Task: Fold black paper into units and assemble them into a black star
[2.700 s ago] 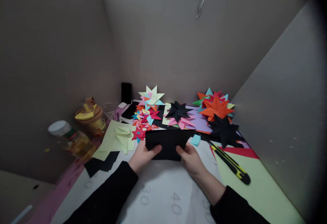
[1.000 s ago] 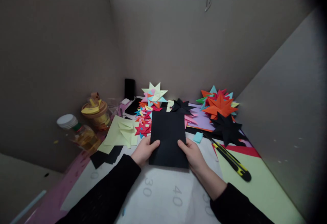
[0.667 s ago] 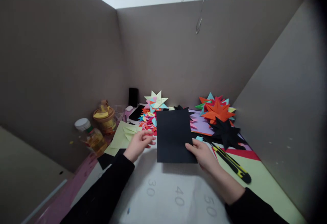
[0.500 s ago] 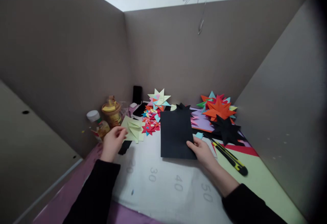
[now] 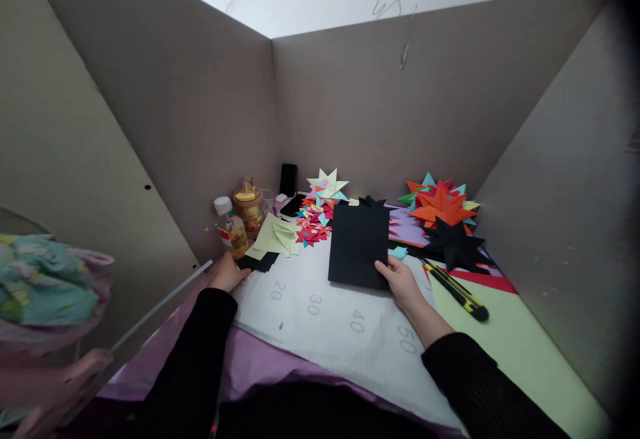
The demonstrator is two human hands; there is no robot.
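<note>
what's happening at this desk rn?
A person is handling black paper. The right hand holds a black sheet by its lower right corner. The left hand is at some smaller black pieces near the bottle; whether it grips one isn't clear. Folded paper stars are heaped farther back, and a yellow-and-black cutter lies to the right.

A purple-covered desk (image 5: 270,365) carries a number-printed white sheet (image 5: 333,329), black paper (image 5: 261,263), a capped bottle (image 5: 236,233), a lidded cup (image 5: 249,215), folded-paper stars (image 5: 441,207) and, at right, pale green paper (image 5: 523,349) beneath a utility knife (image 5: 456,289).
</note>
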